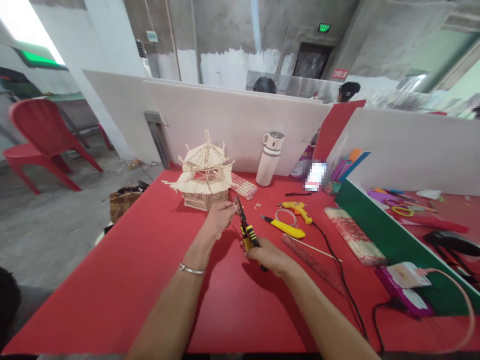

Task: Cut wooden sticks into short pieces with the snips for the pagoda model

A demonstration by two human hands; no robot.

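My right hand (265, 254) is wrapped round the yellow and black handles of a pair of pliers (247, 232). The jaws point up and away, close to the fingertips of my left hand (221, 217). Those left fingers are pinched together by the jaws; whatever they hold is too small to make out. Just behind my left hand stands a pagoda model (204, 182) built of thin wooden sticks, with two tiers of roof. A few tiny stick offcuts (257, 205) lie on the red table right of the plier tips.
A yellow glue gun (298, 209), a yellow utility knife (285, 227), a ruler (313, 265) and packs of sticks (354, 235) lie to the right. A white bottle (269, 159) stands at the back by the partition (225, 110). A black cord (339, 270) runs along the table.
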